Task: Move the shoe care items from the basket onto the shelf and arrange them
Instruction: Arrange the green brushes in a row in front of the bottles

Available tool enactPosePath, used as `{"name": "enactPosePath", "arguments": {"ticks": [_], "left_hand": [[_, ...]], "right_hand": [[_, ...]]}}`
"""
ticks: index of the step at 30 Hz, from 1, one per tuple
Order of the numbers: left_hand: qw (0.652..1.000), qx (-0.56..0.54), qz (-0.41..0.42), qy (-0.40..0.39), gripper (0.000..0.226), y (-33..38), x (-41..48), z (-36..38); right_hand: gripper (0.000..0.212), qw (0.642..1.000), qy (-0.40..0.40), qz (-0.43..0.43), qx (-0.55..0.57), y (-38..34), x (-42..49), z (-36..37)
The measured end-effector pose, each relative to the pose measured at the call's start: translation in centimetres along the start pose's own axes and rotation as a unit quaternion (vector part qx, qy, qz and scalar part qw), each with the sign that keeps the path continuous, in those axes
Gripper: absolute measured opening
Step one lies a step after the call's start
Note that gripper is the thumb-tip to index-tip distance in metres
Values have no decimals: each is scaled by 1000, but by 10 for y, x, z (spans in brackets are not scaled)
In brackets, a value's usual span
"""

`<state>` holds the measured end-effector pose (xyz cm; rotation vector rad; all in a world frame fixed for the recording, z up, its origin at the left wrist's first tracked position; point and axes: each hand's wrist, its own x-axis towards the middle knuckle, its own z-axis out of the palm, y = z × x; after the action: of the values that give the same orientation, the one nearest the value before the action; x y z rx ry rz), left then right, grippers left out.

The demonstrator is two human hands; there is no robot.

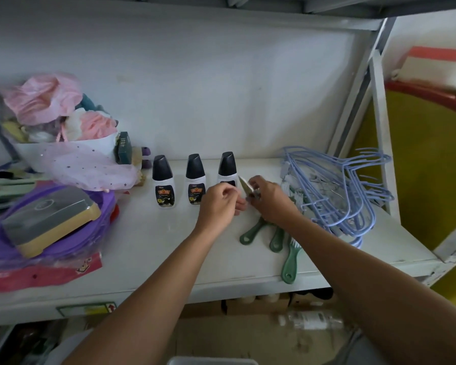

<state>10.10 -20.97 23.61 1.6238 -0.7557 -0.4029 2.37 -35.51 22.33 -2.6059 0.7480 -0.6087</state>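
Three bottles (195, 180): upright in a row on the shelf (142, 246), black caps up, right behind both hands.
Right hand (270, 202): fingers curled round a small pale item (245, 187), held clear of the shelf.
Left hand (219, 204): fingers curled, fingertips at that item's lower end; whether it actually pinches it, can't tell.
Green-handled brushes (277, 239): flat under the right wrist.
Hangers (340, 185): heaped at right.

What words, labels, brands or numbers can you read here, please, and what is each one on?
No text can be read outright.
Bottles: front labels with orange lettering, too blurred.
Green box: pale print, too blurred.
Sticker on the shelf edge: red arrow sign, words too small.
Red packet: logo, unreadable.
Pale card in the right hand: nothing legible.
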Motion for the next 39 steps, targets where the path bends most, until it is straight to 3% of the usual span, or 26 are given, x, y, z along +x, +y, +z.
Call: {"name": "enactPosePath", "arguments": {"ticks": [5, 10, 15, 30, 35, 39], "left_hand": [[997, 65, -36, -9, 20, -11, 0, -20], [993, 101, -61, -24, 20, -21, 2, -32], [985, 157, -52, -58, 26, -29, 4, -37], [969, 227, -37, -91, 27, -31, 1, -40], [945, 296, -7, -142, 34, -29, -4, -30], [933, 311, 13, -180, 26, -23, -10, -11]], "right_hand": [[35, 989, -7, 122, 78, 9, 20, -1], [30, 976, -22, 135, 168, 15, 33, 4], [48, 965, -33, 133, 224, 17, 31, 3], [51, 981, -33, 135, 133, 19, 32, 3], [53, 984, -33, 135, 114, 17, 30, 2], [51, 981, -30, 140, 128, 16, 30, -3]]}}
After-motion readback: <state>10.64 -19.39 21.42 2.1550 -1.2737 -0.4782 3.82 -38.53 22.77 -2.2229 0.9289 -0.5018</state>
